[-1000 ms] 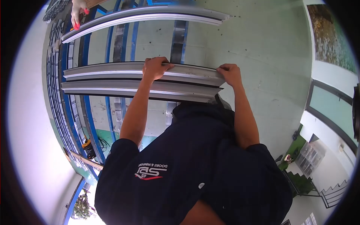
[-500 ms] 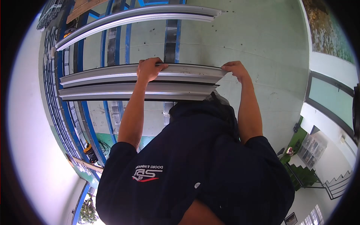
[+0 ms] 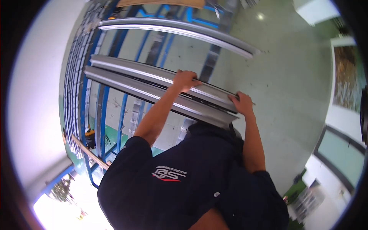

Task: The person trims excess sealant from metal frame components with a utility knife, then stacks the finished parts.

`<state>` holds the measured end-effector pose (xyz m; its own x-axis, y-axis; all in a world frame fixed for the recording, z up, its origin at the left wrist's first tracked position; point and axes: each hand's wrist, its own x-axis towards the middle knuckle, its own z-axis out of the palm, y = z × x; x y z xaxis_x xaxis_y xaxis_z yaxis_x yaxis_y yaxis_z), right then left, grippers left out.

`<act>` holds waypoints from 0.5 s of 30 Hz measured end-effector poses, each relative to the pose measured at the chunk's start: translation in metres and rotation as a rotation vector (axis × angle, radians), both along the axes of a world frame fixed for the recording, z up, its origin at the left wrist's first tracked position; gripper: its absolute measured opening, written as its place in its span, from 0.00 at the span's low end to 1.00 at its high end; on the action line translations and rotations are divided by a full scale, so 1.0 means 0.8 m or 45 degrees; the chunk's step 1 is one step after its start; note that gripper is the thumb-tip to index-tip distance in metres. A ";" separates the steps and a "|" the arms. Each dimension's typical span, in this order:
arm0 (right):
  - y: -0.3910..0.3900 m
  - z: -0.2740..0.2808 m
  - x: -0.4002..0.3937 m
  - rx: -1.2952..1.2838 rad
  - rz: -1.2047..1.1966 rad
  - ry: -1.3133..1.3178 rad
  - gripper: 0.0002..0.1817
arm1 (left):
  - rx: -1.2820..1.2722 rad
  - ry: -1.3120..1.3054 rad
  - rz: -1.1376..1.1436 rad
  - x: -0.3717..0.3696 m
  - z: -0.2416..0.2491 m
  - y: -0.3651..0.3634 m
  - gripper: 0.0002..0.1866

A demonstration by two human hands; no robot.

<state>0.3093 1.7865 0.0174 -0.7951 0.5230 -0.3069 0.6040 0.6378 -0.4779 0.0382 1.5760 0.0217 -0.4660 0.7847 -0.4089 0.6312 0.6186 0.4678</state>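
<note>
In the head view, the left hand [image 3: 185, 81] grips a long grey metal profile [image 3: 134, 69], its fingers over the far edge and its thumb reaching right along the top. The right hand [image 3: 243, 104] pinches the same profile at its right end, fingers bent and thumb on the metal. This held profile slants down to the right across a blue frame [image 3: 104, 107] of parallel bars. A second profile [image 3: 130, 85] lies just beside it, on the side nearer the body, its right end close to the waist of a dark shirt [image 3: 234, 172] with a logo. A third profile [image 3: 184, 32] lies well apart on the far side, roughly parallel to them. Beyond it is a brown board [image 3: 161, 3]. A yellow and black tool [image 3: 90, 138] sits near the frame's left side, and the greenish floor [image 3: 291, 80] spreads out to the right.
</note>
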 end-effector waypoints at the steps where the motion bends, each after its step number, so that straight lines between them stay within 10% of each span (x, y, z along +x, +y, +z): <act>1: 0.003 0.000 -0.002 0.035 -0.011 0.024 0.33 | -0.017 0.021 -0.011 -0.001 0.005 0.006 0.23; 15: 0.064 0.004 -0.054 0.414 -0.259 0.328 0.29 | 0.841 0.275 0.198 -0.030 0.062 0.073 0.13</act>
<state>0.2660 1.8380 0.0206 -0.6954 0.7125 0.0931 0.6201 0.6605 -0.4233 0.0146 1.6340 0.0716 -0.6098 0.7543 0.2433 0.6796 0.3397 0.6502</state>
